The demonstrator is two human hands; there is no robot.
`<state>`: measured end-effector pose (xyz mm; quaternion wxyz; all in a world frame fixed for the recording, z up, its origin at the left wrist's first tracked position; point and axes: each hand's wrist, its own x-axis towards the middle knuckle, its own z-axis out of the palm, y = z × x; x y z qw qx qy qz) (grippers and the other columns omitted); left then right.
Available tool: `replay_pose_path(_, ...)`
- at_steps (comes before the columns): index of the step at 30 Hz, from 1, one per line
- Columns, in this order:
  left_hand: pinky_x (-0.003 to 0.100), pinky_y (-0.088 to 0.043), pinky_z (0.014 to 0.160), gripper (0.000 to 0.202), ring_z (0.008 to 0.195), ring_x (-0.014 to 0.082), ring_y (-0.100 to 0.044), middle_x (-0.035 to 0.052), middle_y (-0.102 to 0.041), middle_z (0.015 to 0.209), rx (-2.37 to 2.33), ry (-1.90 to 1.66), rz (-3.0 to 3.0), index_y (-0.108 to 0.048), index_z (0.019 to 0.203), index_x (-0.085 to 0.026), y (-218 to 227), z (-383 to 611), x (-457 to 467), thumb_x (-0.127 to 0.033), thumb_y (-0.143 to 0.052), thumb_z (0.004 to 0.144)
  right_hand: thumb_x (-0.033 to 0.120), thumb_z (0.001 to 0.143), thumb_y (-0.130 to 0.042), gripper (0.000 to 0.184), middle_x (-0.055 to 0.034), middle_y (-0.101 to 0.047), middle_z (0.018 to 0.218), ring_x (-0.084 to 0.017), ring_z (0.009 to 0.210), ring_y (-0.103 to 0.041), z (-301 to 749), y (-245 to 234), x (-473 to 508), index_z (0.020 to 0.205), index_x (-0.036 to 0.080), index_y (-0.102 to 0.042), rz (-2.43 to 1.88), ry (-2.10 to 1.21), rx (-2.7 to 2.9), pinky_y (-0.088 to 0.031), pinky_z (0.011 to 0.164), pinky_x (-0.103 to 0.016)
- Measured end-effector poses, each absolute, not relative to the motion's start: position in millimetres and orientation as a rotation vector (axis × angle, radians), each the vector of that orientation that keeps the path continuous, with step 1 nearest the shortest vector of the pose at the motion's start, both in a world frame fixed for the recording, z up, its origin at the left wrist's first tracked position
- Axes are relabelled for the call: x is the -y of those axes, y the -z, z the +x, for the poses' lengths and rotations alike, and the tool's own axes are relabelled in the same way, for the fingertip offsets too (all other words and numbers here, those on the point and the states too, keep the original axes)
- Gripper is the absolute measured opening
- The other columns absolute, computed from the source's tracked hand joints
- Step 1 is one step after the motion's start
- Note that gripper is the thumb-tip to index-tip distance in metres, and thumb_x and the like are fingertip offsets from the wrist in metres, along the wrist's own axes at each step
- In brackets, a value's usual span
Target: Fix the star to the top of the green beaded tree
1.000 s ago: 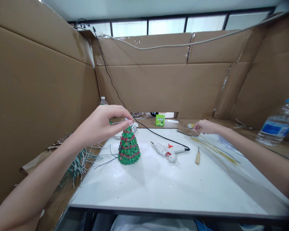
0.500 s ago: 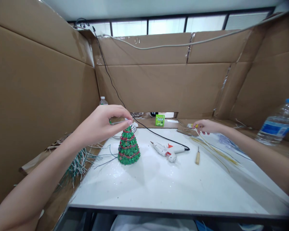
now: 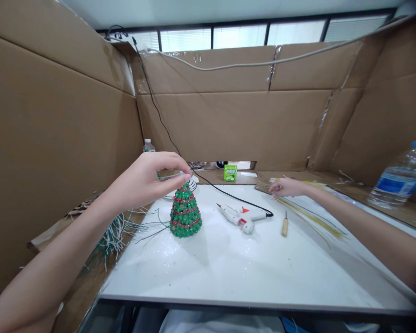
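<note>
A small beaded Christmas tree [image 3: 186, 215], green with red bands, stands upright on the white table. My left hand [image 3: 156, 178] is closed over its tip, thumb and fingers pinched together, with a thin strand and a green bead showing inside the grip. At the far right of the table, my right hand [image 3: 286, 188] has its fingers curled together beside a bundle of yellow strands [image 3: 314, 216]. A slim dark piece [image 3: 262, 189] lies just left of those fingertips. What the right fingers hold, if anything, is too small to tell.
A white glue gun [image 3: 237, 217] with a black cord lies mid-table; a wooden-handled awl [image 3: 284, 226] is right of it. Green and white wires [image 3: 114, 238] bunch at the left edge. A green box [image 3: 230, 173] and water bottle [image 3: 398, 178] stand near cardboard walls [image 3: 229, 125].
My right hand has moved left and slightly down, away from the pale strands it was at, and its fingers are more curled. My left hand and the tree have stayed in place.
</note>
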<state>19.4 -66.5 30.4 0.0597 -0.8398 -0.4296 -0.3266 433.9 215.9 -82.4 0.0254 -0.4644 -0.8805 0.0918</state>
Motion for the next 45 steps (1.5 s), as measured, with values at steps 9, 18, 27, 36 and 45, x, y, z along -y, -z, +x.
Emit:
replay_pose_path(9,0.024,-0.047,0.074,0.017,0.086,0.0139,-0.062,0.0010,-0.069,0.096,1.295,0.975,-2.543,-0.070,0.089,-0.021,-31,20,67,-0.030,-0.056,0.087,0.028,0.065,-0.055,0.022,-0.0069,-0.071,0.081,-0.022,0.074,-0.063,434,97,-221,0.076,0.018,-0.071,-1.383,-0.189,2.776,-0.044,0.067,-0.030)
replay_pose_path(18,0.023,-0.048,0.072,0.018,0.086,0.0136,-0.062,0.0004,-0.069,0.097,1.331,0.956,-2.554,-0.070,0.089,-0.022,-31,21,67,-0.033,-0.056,0.087,0.033,0.085,-0.056,0.020,-0.0046,-0.066,0.083,-0.014,0.074,-0.057,437,101,-213,0.082,0.015,-0.064,-1.438,-0.144,2.791,-0.044,0.074,-0.029)
replay_pose_path(27,0.027,-0.049,0.079,0.019,0.087,0.0155,-0.063,0.0020,-0.070,0.097,1.319,0.964,-2.575,-0.069,0.088,-0.021,-29,21,65,-0.034,-0.055,0.087,0.022,0.081,-0.048,0.015,-0.0094,-0.067,0.085,-0.021,0.076,-0.060,443,91,-206,0.078,0.017,-0.061,-1.377,-0.141,2.714,-0.044,0.072,-0.033)
replay_pose_path(36,0.028,-0.050,0.079,0.022,0.088,0.0169,-0.063,0.0039,-0.070,0.097,1.327,0.941,-2.587,-0.069,0.088,-0.021,-30,22,65,-0.036,-0.053,0.087,0.030,0.073,-0.056,0.017,-0.0089,-0.069,0.090,-0.024,0.082,-0.060,434,103,-207,0.081,0.022,-0.068,-1.145,-0.179,2.753,-0.044,0.074,-0.034)
replay_pose_path(45,0.028,-0.049,0.081,0.018,0.088,0.0161,-0.063,0.0027,-0.069,0.097,1.297,0.965,-2.584,-0.069,0.089,-0.021,-30,20,65,-0.033,-0.056,0.087,0.045,0.075,-0.052,0.033,-0.0087,-0.068,0.093,-0.021,0.084,-0.060,429,93,-201,0.083,0.017,-0.067,-1.258,-0.178,2.581,-0.044,0.074,-0.028)
